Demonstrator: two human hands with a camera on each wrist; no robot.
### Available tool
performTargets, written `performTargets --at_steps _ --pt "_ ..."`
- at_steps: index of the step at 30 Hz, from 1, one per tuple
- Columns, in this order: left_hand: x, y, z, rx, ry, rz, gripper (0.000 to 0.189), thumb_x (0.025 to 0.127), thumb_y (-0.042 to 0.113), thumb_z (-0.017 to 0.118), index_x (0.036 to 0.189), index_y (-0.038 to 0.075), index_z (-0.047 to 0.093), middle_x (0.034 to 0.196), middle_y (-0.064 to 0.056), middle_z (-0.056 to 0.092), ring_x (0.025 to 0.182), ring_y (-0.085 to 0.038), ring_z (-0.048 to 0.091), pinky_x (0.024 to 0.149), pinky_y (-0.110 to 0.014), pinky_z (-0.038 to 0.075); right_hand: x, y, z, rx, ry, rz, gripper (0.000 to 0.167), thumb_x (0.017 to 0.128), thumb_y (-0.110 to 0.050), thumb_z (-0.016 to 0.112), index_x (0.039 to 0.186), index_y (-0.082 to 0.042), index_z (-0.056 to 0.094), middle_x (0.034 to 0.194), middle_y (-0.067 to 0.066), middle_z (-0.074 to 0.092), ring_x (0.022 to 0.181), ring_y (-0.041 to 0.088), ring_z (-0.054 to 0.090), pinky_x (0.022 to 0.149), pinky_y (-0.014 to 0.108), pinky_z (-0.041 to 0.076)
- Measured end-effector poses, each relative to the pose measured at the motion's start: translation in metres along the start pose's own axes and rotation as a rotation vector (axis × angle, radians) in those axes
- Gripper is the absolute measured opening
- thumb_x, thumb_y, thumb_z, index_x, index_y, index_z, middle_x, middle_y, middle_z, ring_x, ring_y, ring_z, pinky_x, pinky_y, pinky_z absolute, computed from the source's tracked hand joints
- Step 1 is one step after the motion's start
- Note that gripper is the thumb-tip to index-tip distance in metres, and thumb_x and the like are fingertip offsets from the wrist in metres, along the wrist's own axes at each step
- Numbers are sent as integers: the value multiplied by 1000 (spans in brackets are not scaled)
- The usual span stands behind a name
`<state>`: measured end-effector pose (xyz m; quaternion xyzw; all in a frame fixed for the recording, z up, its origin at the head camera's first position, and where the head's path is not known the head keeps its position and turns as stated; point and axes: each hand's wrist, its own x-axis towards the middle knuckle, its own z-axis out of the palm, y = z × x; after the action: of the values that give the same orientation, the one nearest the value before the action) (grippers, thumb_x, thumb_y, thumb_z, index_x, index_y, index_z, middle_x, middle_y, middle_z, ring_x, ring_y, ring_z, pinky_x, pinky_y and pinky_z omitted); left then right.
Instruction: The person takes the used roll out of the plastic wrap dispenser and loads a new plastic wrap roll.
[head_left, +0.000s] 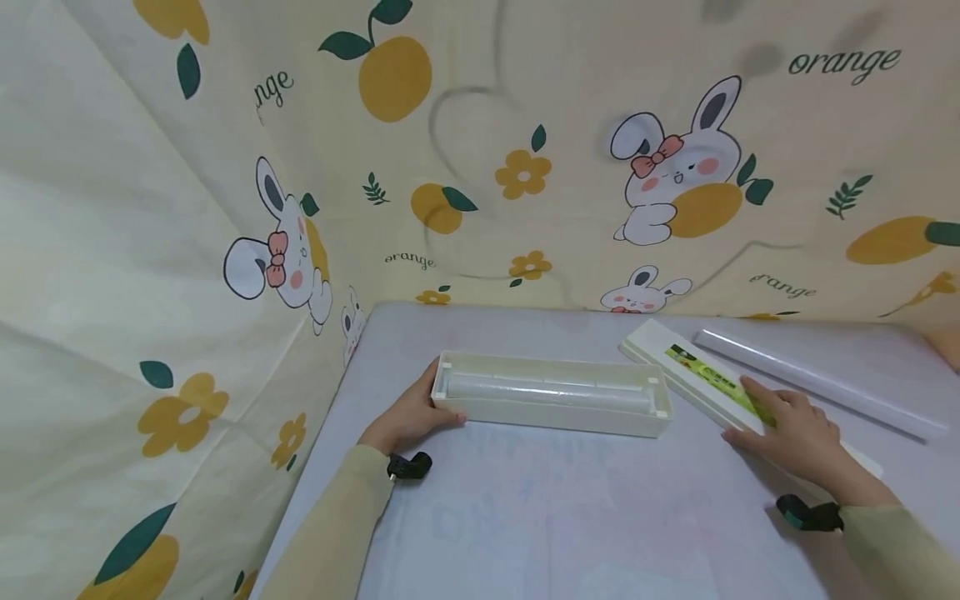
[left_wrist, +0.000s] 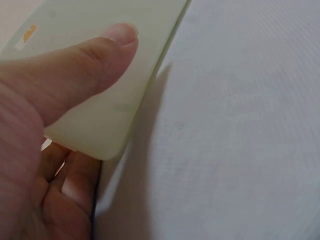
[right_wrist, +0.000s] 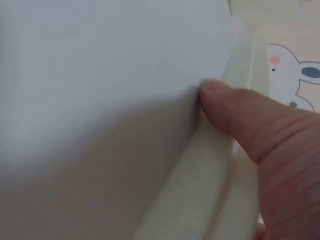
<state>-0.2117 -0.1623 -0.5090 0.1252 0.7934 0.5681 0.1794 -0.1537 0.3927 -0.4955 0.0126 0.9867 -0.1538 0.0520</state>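
Gripping left end of cream oblong box (head_left: 558, 418) on white-covered table (head_left: 480, 517), left hand (head_left: 408, 414) with thumb on front wall; film roll (head_left: 547, 390) inside; right hand (head_left: 798, 437) grips green-labelled lid (head_left: 705, 377) across width, slanting beside box; clear-wrapped roll (head_left: 817, 385) beyond lid.

Rabbit-printed sheets (head_left: 570, 100) on two sides of a pale table (head_left: 525, 517) suggest a curtained-off corner.

Your white-covered table (head_left: 487, 517) bears a pale box (head_left: 547, 419) between your left fingers (left_wrist: 81, 177), a labelled lid (head_left: 705, 372) under your right fingers (head_left: 761, 398), and a pale roll (head_left: 817, 385) just beyond.
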Motion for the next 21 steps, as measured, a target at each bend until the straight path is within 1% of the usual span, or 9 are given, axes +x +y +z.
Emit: performTargets --at_steps 2,4,7,9,15,16,19,21 --pt "4 -7 0 3 3 -1 100 75 13 84 150 37 22 139 3 43 121 -26 45 107 -53 28 1 -3 -3 -6 4 -17 115 73 -72 66 155 -12 11 133 45 22 107 65 30 75 74 26" --pt "6 -11 -1 -2 -1 3 100 74 16 85 149 40 22 138 4 43 121 -25 45 106 -52 30 1 -7 -7 -5 33 -39 114 74 -70 67 155 -12 13 134 45 24 110 65 30 77 76 27" --pt "7 -13 -1 2 -2 8 100 73 21 86 147 44 24 137 6 45 120 -24 47 105 -51 32 3 -16 -14 23 91 -75 110 77 -66 68 155 -11 15 135 44 25 113 64 30 79 77 28" --pt "8 -12 -2 11 3 9 100 72 24 87 146 45 24 137 6 45 120 -23 47 105 -51 31 5 -24 -20 55 109 -86 108 78 -65 68 156 -13 14 136 44 25 113 63 30 79 77 29" --pt "5 -11 -3 31 14 -2 101 71 27 88 146 46 24 137 8 45 119 -23 47 106 -52 31 8 -57 -31 138 93 -89 108 77 -68 66 156 -17 14 141 39 26 120 58 30 82 76 31" --pt "3 -8 -2 29 15 -1 101 72 24 87 147 44 24 137 7 45 119 -24 47 106 -52 30 9 -61 -31 145 94 -96 107 76 -68 66 156 -18 15 142 38 27 120 57 31 83 75 32" --pt "3 -8 -2 30 17 6 101 72 24 87 148 42 23 136 7 45 119 -24 47 105 -51 31 11 -71 -32 165 126 -143 102 78 -64 68 155 -19 20 140 34 34 118 53 37 81 71 36" --pt "3 -8 -2 31 19 0 101 72 24 87 148 43 23 136 7 45 119 -23 47 105 -51 31 14 -77 -32 179 149 -176 98 79 -60 70 154 -18 25 140 30 38 117 50 40 81 67 38"
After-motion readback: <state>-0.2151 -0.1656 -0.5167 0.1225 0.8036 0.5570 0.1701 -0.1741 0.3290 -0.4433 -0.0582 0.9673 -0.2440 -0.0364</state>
